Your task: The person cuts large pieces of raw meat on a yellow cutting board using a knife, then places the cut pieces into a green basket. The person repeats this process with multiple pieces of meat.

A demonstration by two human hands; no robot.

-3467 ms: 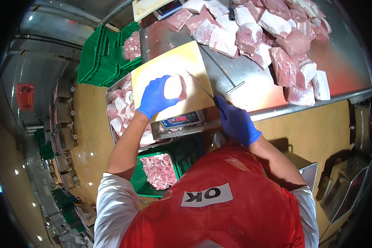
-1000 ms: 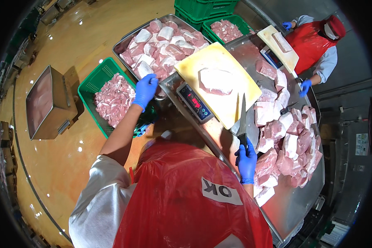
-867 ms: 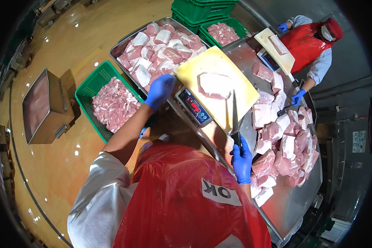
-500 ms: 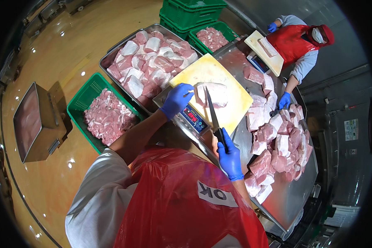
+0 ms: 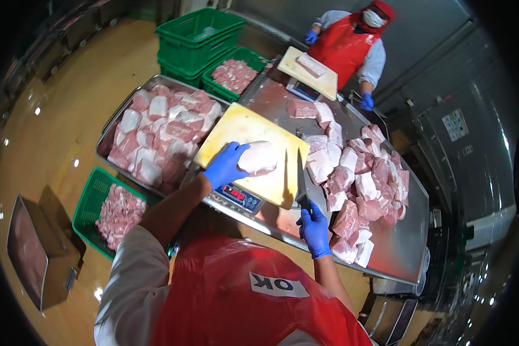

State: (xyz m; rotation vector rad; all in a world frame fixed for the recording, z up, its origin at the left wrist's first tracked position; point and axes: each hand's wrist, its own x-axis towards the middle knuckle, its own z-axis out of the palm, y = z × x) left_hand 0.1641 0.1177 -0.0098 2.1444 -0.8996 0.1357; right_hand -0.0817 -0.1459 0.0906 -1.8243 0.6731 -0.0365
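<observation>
Left hand (image 5: pixel 225 165) gloved blue, palm down, fingers spread, right hand (image 5: pixel 314 228) gloved, fist closed

Left hand (image 5: pixel 225 165), blue-gloved, lies flat against a pale slab of meat (image 5: pixel 258 158) on the yellow cutting board (image 5: pixel 236 128), centre of frame. Right hand (image 5: pixel 314 227), also gloved, has its grip closed on the handle of a knife (image 5: pixel 300 179), blade pointing up-frame just right of the slab. Board sits on a scale with red display (image 5: pixel 238 196) on the steel counter (image 5: pixel 401 248). Pile of meat chunks (image 5: pixel 363 179) at right; metal tray of cuts (image 5: pixel 155 135) at left; green crate of meat (image 5: pixel 116 212) at lower left. A second person in a red apron (image 5: pixel 346 43) stands at the top.
</observation>
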